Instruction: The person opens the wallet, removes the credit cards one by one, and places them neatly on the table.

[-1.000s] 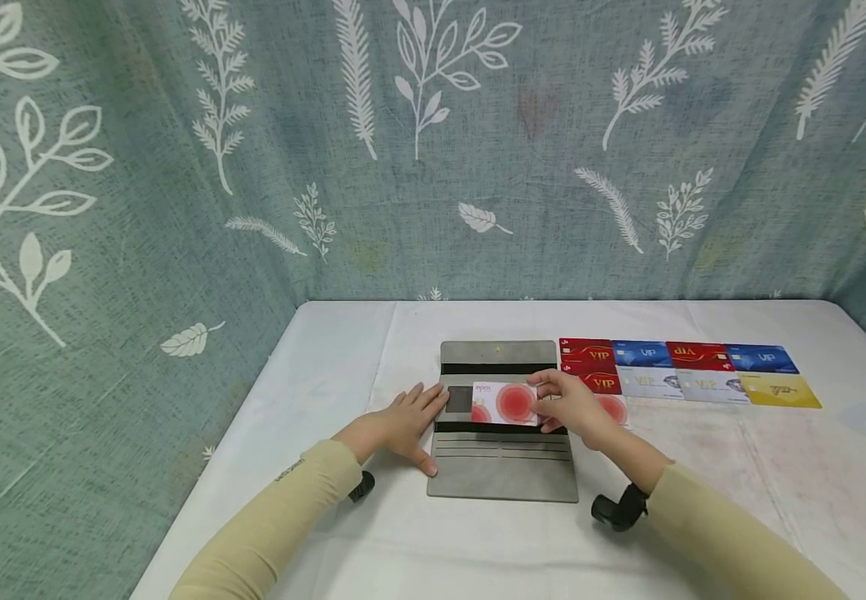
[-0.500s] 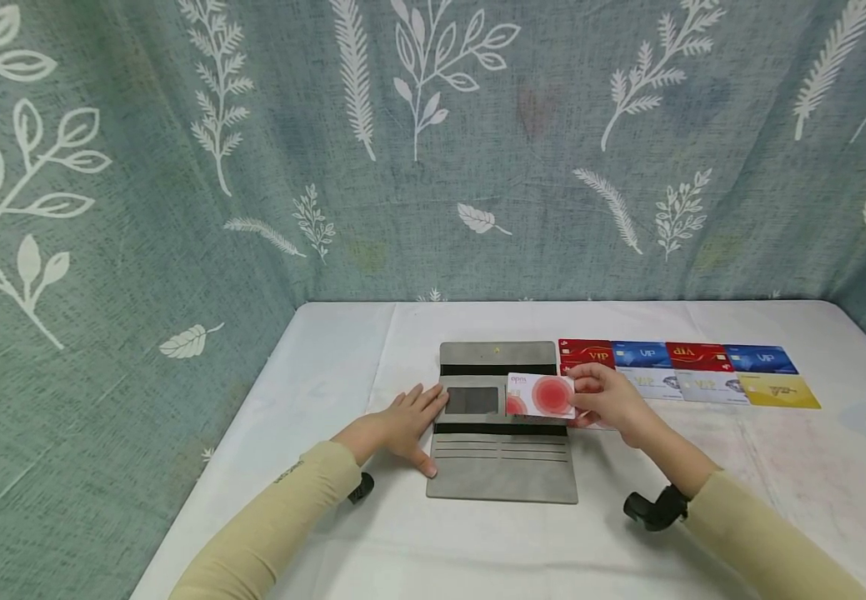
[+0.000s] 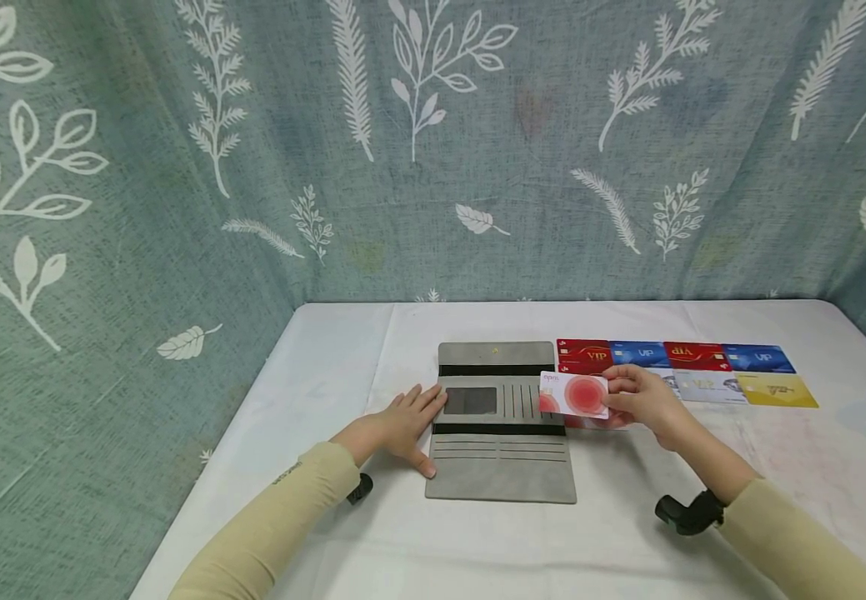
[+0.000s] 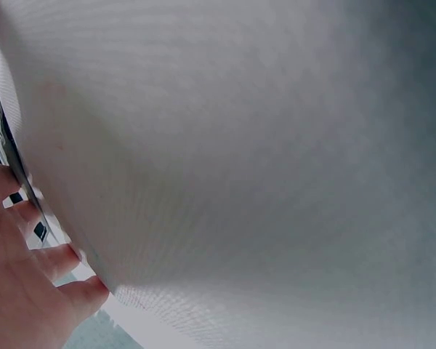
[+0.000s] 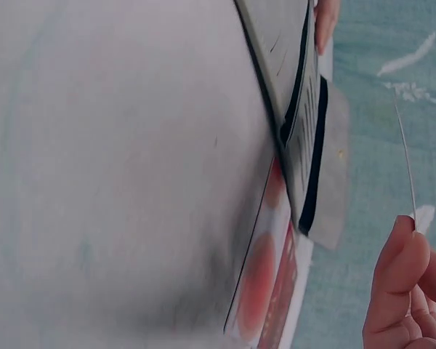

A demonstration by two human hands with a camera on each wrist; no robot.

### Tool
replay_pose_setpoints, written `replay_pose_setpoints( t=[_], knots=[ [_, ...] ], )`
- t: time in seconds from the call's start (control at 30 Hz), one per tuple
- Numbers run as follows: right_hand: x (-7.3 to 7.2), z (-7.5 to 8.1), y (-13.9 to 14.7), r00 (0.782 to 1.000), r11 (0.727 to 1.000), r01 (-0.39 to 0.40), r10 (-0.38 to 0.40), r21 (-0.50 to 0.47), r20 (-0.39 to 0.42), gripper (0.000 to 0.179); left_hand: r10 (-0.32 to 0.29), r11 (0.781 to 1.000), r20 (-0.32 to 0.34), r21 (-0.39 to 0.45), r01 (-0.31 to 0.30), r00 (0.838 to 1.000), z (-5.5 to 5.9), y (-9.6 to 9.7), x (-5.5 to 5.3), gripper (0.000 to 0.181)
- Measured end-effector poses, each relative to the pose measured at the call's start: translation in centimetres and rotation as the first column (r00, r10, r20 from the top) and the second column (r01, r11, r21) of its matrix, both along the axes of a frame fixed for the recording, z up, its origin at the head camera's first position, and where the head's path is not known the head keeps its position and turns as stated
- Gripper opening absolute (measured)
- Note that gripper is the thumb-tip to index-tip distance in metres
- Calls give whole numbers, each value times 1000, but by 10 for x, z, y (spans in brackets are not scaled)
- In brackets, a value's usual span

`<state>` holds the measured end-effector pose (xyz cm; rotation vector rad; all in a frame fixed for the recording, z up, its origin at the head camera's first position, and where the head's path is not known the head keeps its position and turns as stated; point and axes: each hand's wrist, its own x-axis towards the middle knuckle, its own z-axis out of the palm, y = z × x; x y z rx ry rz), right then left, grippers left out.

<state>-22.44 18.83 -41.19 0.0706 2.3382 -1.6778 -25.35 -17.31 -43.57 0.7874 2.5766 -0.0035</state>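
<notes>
Head view: a grey wallet [image 3: 500, 421] lies unfolded on the white table [image 3: 628, 533]. The left hand [image 3: 400, 425] rests flat on the wallet's left edge, fingers straight and slightly spread. The right hand [image 3: 646, 398] pinches a white card with red circles [image 3: 574, 394] by its right end, holding it above the table at the wallet's right edge. A similar card [image 3: 590, 422] lies on the table just beside the wallet, under the held one. Two rows of VIP cards [image 3: 703, 371] lie to the right of the wallet, beyond the right hand. Left wrist view: the left hand [image 4: 22, 291] touches the wallet's edge [image 4: 29, 193] with straight fingers; the table fills the rest. Right wrist view: the right hand's fingertips [image 5: 400, 283] grip the held card, seen edge-on as a thin line [image 5: 407, 171] to the right of the wallet [image 5: 305, 138]; the lying card [image 5: 258, 283] touches the wallet's near corner.
</notes>
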Motion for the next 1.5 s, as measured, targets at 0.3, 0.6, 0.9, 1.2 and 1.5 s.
replay_pose_setpoints(
  t=[0.3, 0.6, 0.9, 1.2, 1.5],
  knots=[
    [3, 0, 19, 1000, 999, -15, 15, 29, 7, 50, 0, 1000, 1, 14, 0, 1000, -1, -1, 1, 121],
    [4, 0, 42, 1000, 1000, -9, 9, 27, 17, 51, 6, 1000, -1, -4, -6, 1000, -4, 0, -1, 121],
    [7, -1, 65, 999, 998, 23, -25, 64, 23, 53, 6, 1000, 1, -4, -6, 1000, -3, 0, -1, 121],
    [10, -5, 81, 999, 992, 43, -44, 115, 7, 52, 8, 1000, 3, -6, -8, 1000, -2, 1, 0, 120],
    [13, -8, 96, 998, 991, 59, -62, 124, 18, 53, 5, 1000, 3, -5, -5, 1000, -2, 0, -1, 120]
  ],
)
